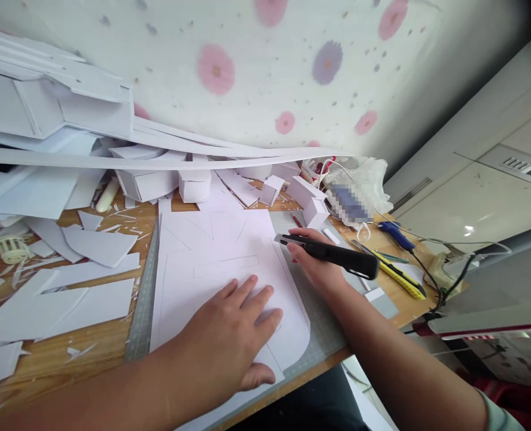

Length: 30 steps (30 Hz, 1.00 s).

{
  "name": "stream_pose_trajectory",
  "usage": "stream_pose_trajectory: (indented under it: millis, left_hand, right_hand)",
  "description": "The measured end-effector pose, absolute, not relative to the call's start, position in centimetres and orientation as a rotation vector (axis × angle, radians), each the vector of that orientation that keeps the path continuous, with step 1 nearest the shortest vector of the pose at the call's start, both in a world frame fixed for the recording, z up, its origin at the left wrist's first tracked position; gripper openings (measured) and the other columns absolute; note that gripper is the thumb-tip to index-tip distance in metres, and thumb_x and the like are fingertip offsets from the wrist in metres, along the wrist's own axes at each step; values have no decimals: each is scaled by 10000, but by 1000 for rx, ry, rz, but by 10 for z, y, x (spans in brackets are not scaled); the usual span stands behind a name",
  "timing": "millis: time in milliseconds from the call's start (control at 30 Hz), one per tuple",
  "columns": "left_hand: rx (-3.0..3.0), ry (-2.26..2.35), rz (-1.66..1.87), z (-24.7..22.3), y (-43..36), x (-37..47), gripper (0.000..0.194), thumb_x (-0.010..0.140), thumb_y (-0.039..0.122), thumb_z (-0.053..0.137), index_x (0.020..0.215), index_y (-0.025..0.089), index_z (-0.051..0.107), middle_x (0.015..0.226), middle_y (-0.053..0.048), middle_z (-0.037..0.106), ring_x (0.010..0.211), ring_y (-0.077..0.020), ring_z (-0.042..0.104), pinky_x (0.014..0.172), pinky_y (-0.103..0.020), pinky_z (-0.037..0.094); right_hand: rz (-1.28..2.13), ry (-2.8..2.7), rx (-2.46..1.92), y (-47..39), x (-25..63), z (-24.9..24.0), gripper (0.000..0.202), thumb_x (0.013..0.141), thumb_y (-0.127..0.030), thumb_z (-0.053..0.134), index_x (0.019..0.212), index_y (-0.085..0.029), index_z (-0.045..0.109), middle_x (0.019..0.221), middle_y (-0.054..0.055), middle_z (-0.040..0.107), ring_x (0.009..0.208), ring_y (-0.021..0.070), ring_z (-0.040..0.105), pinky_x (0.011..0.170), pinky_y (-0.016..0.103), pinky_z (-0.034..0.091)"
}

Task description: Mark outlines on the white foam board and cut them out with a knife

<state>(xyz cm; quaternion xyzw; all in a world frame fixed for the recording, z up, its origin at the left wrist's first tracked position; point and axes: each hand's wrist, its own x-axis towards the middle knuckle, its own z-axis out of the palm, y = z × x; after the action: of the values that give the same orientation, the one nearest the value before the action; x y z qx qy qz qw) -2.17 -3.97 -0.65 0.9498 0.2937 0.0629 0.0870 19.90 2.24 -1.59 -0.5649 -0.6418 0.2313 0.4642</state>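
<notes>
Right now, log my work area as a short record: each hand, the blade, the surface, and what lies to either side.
Left hand: spread flat on a line-marked white sheet
Right hand: holding a black cutter
Blade: extended, near the sheet's right edge; contact unclear
Surface: gray cutting mat on a wooden table
Left side: cut white pieces
Right side: yellow cutter and blue-handled tool

Home craft corner, by appearance: flower-patterned wall (256, 108) behind wooden worktop (112, 335); line-marked white sheet (227, 242) on grey cutting mat (321, 308), heaped offcuts (99, 245), yellow craft knife (397, 275), corded blue tool (396, 235), small white boxes (272, 190); glossy cabinet (481, 197) at right.
</notes>
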Motion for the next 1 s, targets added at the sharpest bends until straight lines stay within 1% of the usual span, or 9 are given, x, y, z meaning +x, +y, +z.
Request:
stream_pose_trajectory:
  millis: [200,300,400,500,633,800,900,1000]
  left_hand:
    - [2825,859,197,-11,-39,-21,664,799,663,534,1290,216,543,1426,-181,445,1321,-427,363,1017,-594,375]
    - [2832,839,232,-15,-39,-22,665,815,664,506,1304,213,525,1434,-186,431,1323,-432,356,1010,-597,381]
    - [2835,834,239,-17,-38,-22,665,808,658,524,1295,206,526,1433,-186,432,1319,-439,357,1006,-599,384]
    - [2844,827,236,-18,-39,-22,656,811,647,530,1290,199,528,1427,-188,440,1311,-445,365,996,-602,391]
    - [2860,824,259,-20,-40,-22,652,835,649,487,1296,189,521,1426,-204,434,1306,-457,366,984,-610,392]
    - [2859,827,271,-23,-40,-22,657,851,659,439,1309,193,508,1437,-206,416,1316,-456,347,988,-609,380]
    - [2857,847,276,-23,-40,-21,653,853,655,440,1311,194,505,1437,-206,414,1326,-451,331,1001,-611,363]
    - [2858,855,286,-24,-42,-20,668,837,661,465,1307,188,508,1434,-210,416,1330,-453,322,1011,-612,350]
  right_hand:
    - [598,-1555,-1468,31,193,-28,292,770,-364,657,1012,-200,644,818,41,707,637,182,670,611,328,559]
    - [586,-1550,-1480,29,193,-29,302,769,-362,658,1024,-202,641,835,45,707,650,183,671,634,338,561]
    - [544,-1586,-1491,29,191,-26,298,766,-359,663,1025,-210,645,860,44,707,661,186,675,656,341,557]
    - [482,-1624,-1505,29,188,-23,274,768,-345,661,1009,-213,649,815,30,707,659,187,671,667,334,551]
    - [417,-1646,-1493,28,187,-24,244,775,-329,651,992,-218,653,810,22,708,685,183,664,699,325,547]
    - [414,-1639,-1490,28,187,-26,249,781,-339,645,1000,-219,651,829,23,710,683,178,664,697,315,546]
    - [399,-1655,-1478,28,187,-27,246,779,-340,645,997,-226,651,865,27,716,730,187,672,717,318,548]
    - [387,-1677,-1470,28,187,-27,240,788,-342,637,999,-230,651,854,21,716,721,181,667,703,308,547]
